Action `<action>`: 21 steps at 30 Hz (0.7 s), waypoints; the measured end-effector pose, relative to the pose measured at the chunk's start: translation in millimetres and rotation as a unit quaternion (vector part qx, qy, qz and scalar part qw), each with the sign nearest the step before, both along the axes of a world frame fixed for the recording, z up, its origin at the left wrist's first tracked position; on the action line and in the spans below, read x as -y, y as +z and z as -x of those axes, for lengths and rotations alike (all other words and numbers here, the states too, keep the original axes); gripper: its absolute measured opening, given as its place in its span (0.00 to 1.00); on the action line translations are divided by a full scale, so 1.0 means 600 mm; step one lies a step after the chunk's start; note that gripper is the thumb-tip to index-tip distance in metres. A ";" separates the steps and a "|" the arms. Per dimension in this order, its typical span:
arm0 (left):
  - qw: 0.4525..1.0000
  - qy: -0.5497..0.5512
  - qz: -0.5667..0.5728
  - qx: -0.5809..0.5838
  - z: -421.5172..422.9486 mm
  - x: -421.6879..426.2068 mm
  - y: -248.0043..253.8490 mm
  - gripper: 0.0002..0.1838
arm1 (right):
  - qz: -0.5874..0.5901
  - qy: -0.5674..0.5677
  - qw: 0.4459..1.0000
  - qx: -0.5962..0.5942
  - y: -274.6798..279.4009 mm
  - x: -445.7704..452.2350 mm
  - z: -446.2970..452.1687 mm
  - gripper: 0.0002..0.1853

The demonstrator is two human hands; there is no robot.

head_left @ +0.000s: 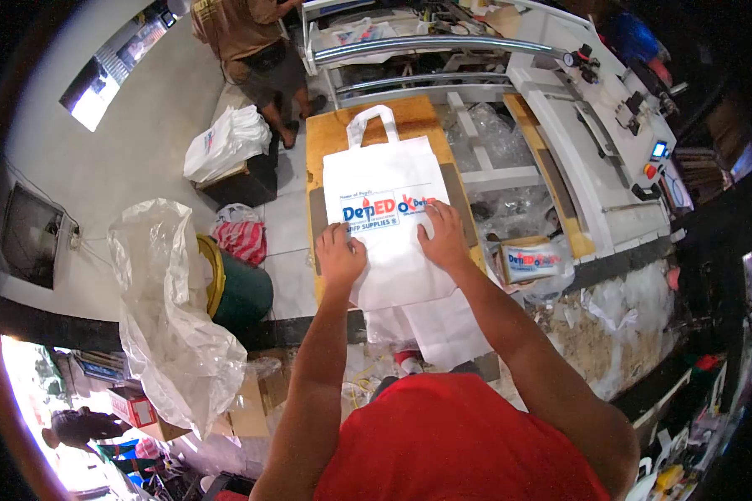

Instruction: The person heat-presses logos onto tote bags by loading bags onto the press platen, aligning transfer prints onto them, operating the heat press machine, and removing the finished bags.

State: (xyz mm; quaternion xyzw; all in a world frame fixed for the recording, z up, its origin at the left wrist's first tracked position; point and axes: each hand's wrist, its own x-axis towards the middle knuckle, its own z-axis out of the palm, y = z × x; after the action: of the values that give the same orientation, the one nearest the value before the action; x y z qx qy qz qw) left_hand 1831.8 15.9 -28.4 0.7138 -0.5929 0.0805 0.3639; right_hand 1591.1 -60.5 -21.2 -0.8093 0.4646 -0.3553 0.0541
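Wooden board [324, 130] bears a white bag [384, 173] under left hand [341, 257] and right hand [445, 240], fingers [441, 215] loosely spread, handle [378, 110] beyond them.

White tote bag [388, 263] on the table from here: "Name of Pupil:" up top, big "DepED", then "OK" with smaller "Dep…", "SUPPLIES" below, word before it unclear; tiny line between not legible. White printed piece [533, 260] in the carton [510, 271], right: "DepED" again. Print on stacked white bags [241, 138], left: too small to read
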 end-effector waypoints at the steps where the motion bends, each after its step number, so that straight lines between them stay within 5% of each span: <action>1: 1.000 0.001 0.002 0.000 -0.002 0.000 0.004 0.20 | 0.002 0.001 1.000 0.000 0.009 0.000 -0.002 0.26; 3: 0.995 -0.006 0.013 -0.096 -0.008 -0.004 0.012 0.19 | -0.015 -0.003 1.000 0.016 0.026 -0.004 -0.003 0.29; 8: 0.988 0.034 0.072 -0.130 -0.089 -0.095 0.038 0.17 | 0.056 -0.028 0.995 0.078 0.125 -0.013 0.094 0.28; 10: 0.977 0.079 0.080 -0.182 -0.116 -0.177 0.038 0.15 | 0.090 -0.140 0.980 0.108 0.179 -0.029 0.189 0.18; 11: 0.973 0.114 0.083 -0.181 -0.130 -0.222 0.016 0.15 | 0.041 -0.154 0.963 0.219 0.158 -0.013 0.269 0.14; 12: 0.969 0.148 0.086 -0.180 -0.144 -0.270 -0.017 0.15 | 0.083 -0.190 0.967 0.147 0.171 -0.002 0.344 0.13; 16: 0.948 0.267 -0.124 -0.119 -0.126 -0.482 -0.118 0.19 | 0.172 -0.410 0.891 -0.093 0.228 0.055 0.600 0.19; 18: 0.931 0.241 -0.237 -0.135 -0.105 -0.588 -0.197 0.21 | 0.188 -0.455 0.851 -0.184 0.223 0.104 0.717 0.25; 21: 0.843 0.137 -0.489 -0.175 -0.071 -0.719 -0.284 0.16 | 0.151 -0.358 0.888 -0.247 0.201 0.165 0.818 0.25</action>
State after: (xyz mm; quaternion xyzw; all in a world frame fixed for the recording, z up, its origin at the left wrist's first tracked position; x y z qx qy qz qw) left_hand 1874.6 447.3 -198.6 0.8755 -0.3778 -0.2970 0.0500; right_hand 1100.6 -159.3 99.3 -0.6481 0.6617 -0.2050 -0.3163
